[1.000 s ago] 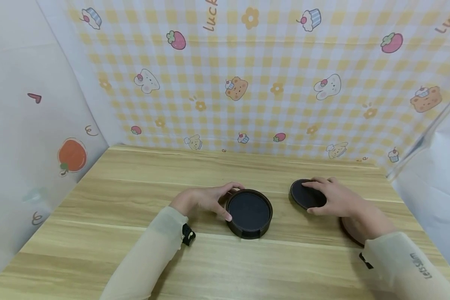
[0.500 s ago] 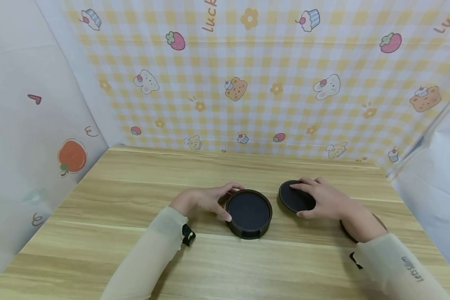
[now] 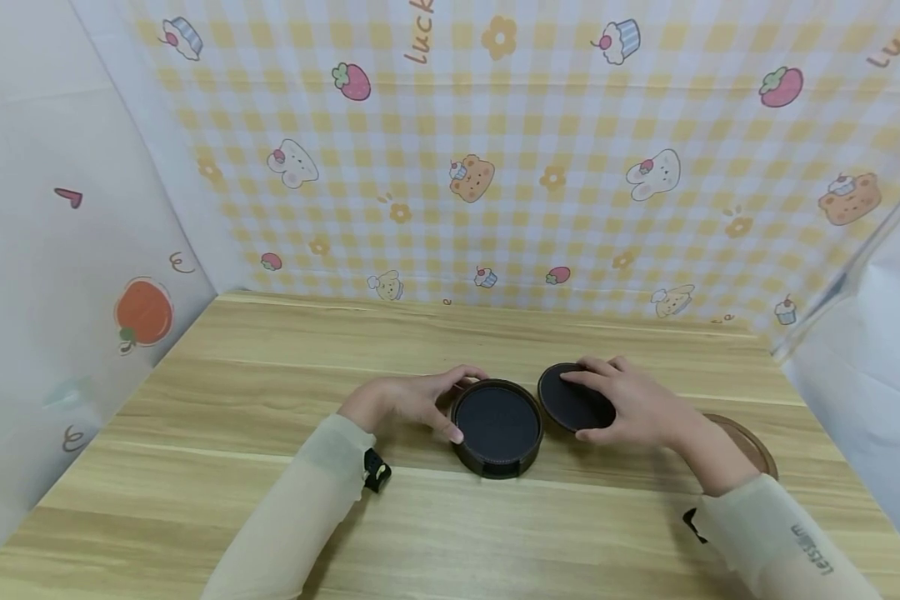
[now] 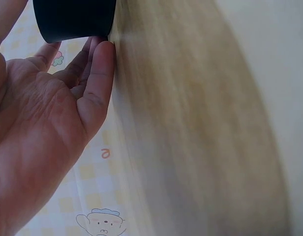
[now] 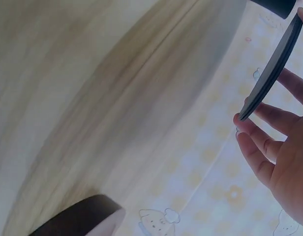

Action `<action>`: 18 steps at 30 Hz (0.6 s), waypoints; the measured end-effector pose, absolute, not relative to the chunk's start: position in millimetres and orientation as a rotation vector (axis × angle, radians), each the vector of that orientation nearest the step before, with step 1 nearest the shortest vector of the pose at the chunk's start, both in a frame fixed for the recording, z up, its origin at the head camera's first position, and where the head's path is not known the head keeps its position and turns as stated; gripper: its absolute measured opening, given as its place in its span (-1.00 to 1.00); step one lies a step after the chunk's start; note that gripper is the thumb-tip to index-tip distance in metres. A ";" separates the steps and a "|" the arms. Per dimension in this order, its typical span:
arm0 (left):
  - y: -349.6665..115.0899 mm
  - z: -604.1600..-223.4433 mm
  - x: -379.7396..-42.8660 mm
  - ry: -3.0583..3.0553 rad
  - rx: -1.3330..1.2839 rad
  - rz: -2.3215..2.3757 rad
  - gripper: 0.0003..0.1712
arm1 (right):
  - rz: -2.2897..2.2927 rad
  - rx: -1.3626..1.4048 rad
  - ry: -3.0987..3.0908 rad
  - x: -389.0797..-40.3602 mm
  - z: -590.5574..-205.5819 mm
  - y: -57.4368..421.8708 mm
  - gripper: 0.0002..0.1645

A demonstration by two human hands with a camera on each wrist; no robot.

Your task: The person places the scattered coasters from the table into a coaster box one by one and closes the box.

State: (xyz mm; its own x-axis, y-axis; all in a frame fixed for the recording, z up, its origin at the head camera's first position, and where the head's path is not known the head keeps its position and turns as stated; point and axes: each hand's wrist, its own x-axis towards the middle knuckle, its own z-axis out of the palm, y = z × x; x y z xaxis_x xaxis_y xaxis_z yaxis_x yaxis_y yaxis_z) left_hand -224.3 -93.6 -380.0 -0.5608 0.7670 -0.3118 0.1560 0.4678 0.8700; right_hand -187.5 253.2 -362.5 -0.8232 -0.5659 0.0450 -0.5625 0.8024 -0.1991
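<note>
In the head view, my left hand [image 3: 412,400] grips the left side of a round black coaster holder [image 3: 467,456], thumb at the near rim and fingers behind. Inside the holder lies a black coaster [image 3: 497,423]. My right hand [image 3: 633,404] pinches another round black coaster [image 3: 570,398] by its edge, just right of the holder and slightly tilted. In the right wrist view that coaster [image 5: 270,73] is seen edge-on, clear of the tabletop, with a layered rim; whether it is more than one disc I cannot tell.
A round brown piece with a dark rim [image 3: 757,450] lies on the wooden table [image 3: 435,533], partly hidden by my right forearm. Behind the table hangs a yellow checked cloth [image 3: 420,208]; white sheets [image 3: 45,250] stand at both sides.
My right hand has moved left with the coaster, bringing it close beside the holder. More of the brown round piece shows now. My left hand and the holder stay in place.
</note>
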 end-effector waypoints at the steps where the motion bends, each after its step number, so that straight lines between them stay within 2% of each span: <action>1: -93.6 -380.2 -224.3 1.999 0.766 1.086 0.04 | -0.318 -0.930 2.966 -186.9 -362.2 251.8 -0.07; 18: -94.0 -381.7 -225.2 1.978 0.769 1.098 0.02 | -0.409 -1.048 2.950 -180.5 -360.6 227.6 -0.07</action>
